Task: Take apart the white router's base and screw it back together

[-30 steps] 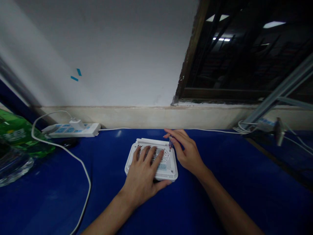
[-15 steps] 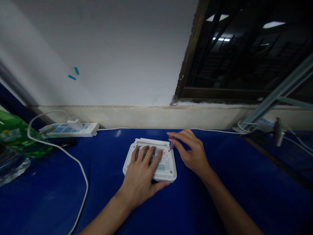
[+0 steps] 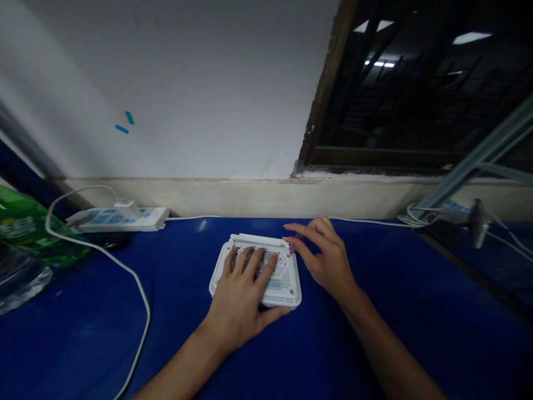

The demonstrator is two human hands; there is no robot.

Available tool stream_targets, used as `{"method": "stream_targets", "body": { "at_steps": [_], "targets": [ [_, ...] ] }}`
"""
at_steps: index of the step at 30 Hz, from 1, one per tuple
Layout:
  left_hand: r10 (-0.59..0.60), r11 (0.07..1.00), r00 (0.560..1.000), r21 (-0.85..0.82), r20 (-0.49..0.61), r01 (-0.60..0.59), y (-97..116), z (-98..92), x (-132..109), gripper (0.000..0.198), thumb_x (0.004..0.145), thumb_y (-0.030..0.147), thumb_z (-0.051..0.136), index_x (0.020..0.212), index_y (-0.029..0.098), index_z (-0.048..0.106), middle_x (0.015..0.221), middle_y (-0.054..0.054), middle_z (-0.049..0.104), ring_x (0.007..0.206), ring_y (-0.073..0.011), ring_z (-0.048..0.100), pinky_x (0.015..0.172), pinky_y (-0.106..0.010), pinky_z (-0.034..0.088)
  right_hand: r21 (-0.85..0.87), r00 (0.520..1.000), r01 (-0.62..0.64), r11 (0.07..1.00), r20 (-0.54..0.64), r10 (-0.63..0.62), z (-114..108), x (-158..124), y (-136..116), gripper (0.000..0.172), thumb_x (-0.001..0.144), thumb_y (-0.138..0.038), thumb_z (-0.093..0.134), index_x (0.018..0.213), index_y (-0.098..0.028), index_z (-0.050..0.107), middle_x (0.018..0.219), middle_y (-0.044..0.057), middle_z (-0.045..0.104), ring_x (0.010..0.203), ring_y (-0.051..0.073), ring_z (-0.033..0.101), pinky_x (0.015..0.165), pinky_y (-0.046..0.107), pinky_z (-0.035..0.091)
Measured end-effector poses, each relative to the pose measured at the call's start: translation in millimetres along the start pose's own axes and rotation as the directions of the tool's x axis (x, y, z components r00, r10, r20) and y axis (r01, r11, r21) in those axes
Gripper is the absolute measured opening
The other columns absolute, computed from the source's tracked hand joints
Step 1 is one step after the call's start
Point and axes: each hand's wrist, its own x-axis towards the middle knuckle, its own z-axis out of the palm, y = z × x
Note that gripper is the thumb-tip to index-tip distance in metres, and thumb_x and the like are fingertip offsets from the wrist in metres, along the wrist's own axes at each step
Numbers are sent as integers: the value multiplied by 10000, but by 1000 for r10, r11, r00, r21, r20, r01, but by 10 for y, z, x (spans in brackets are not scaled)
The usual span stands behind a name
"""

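Observation:
A white router [image 3: 287,278] lies on the blue table, its vented face with a pale label and round corner holes turned up. A folded white antenna [image 3: 260,240] runs along its far edge. Spread flat over the router, my left hand [image 3: 244,294] presses on the vents with its fingers apart, the thumb along the near edge. My right hand [image 3: 327,255] is at the far right corner, fingers curled round a small purple see-through piece [image 3: 292,247] that stands over the corner hole. Most of that piece is hidden by the fingertips, so its kind is unclear.
A white power strip [image 3: 156,220] with a plug [image 3: 127,208] sits at the back left; its white cable [image 3: 139,289] loops over the table. Green plastic packaging [image 3: 37,233] lies far left. A metal frame bar [image 3: 466,172] rises at the right, near bundled cables [image 3: 410,219].
The fingers of my right hand have shifted slightly about the purple piece at the corner. My left hand and the router stay in place; the camera view has moved a little.

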Motion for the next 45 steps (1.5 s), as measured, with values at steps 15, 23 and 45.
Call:
{"method": "stream_targets", "body": {
  "at_steps": [15,23,45],
  "targets": [
    [-2,1000,1000,5,26,2,2,-14,1,861,892,777,505,1560,243,405,1538,-158,471,1409,-408,400,1194,-658,214,42,995,-47,998,95,42,6,-19,14,422,1036,-185,489,1451,-241,541,1223,101,652,1176,250,537,1020,461,449],
    [-6,1000,999,25,41,5,16,-28,18,881,873,763,553,1559,231,403,1539,-161,467,1404,-418,402,1190,-664,219,20,999,-49,999,20,48,60,-29,-46,302,991,-227,592,1268,-285,695,890,49,630,889,234,579,829,422,508],
    [-11,1000,999,1,34,11,0,-6,3,869,879,785,517,1553,248,412,1546,-151,464,1412,-407,399,1200,-648,210,108,996,-67,992,71,59,27,-15,-36,318,995,-203,585,1289,-290,671,967,46,728,931,236,622,863,428,510]
  ]
}}
